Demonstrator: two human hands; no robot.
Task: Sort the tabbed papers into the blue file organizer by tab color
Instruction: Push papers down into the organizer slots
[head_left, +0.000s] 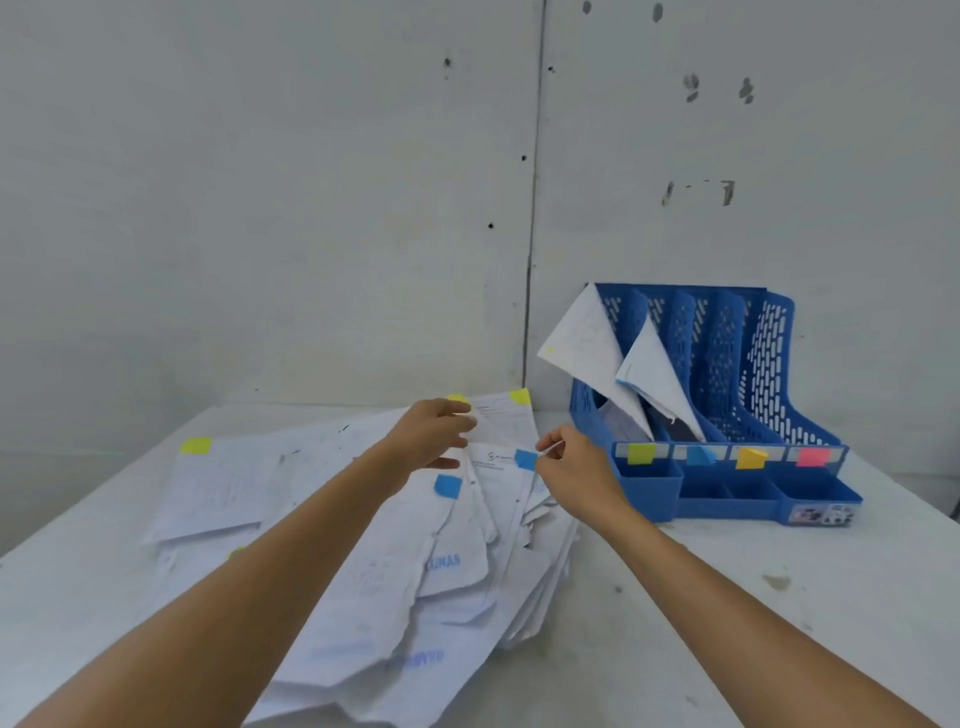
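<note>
A loose heap of white tabbed papers (395, 561) covers the table's middle. My right hand (576, 467) pinches the far edge of a sheet with a blue tab (525, 459). My left hand (434, 434) hovers over the heap just left of that sheet, fingers curled, near a yellow tab (458, 399). The blue file organizer (727, 415) stands at the right, its front labelled green (641, 453), blue (700, 455), orange (750, 457) and pink (813, 456). One sheet (582, 343) leans in the green slot, another (652, 374) in the blue slot.
More tabs show on the heap: yellow-green (196, 445) at the far left, yellow (519, 397) at the back, blue (448, 486) near my left wrist. A grey wall (311, 208) stands right behind the white table (675, 623).
</note>
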